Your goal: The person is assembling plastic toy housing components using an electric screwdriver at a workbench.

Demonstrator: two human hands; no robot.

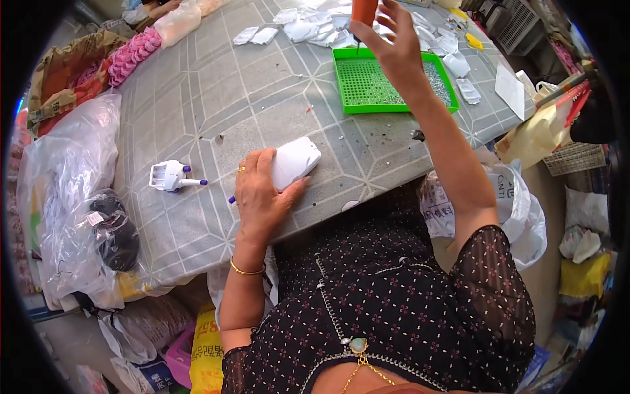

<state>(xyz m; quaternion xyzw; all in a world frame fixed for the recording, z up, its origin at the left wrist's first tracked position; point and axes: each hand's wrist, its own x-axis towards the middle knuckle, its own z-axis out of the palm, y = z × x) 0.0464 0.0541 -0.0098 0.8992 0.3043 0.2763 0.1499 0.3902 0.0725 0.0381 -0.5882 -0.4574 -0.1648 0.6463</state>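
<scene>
My left hand point(257, 192) lies over a white plastic casing point(295, 163) on the table, its thumb along the near side and its fingers on the left end. A small purple tip point(231, 199) shows beside that hand; what it belongs to is hidden. My right hand point(399, 51) is raised at the far side, closed around an orange screwdriver point(363, 12) whose top is cut off by the picture's edge. Its thin dark bit points down above a green perforated tray point(394, 109) with many small metal screws point(433, 82). A white device with purple tips point(172, 176) lies at the left.
Loose white plastic parts point(308, 29) cover the far part of the patterned table point(262, 92). Plastic bags point(72, 157) and a dark wrapped object point(115, 233) lie along the left edge. A white bag point(522, 210) hangs by the right edge.
</scene>
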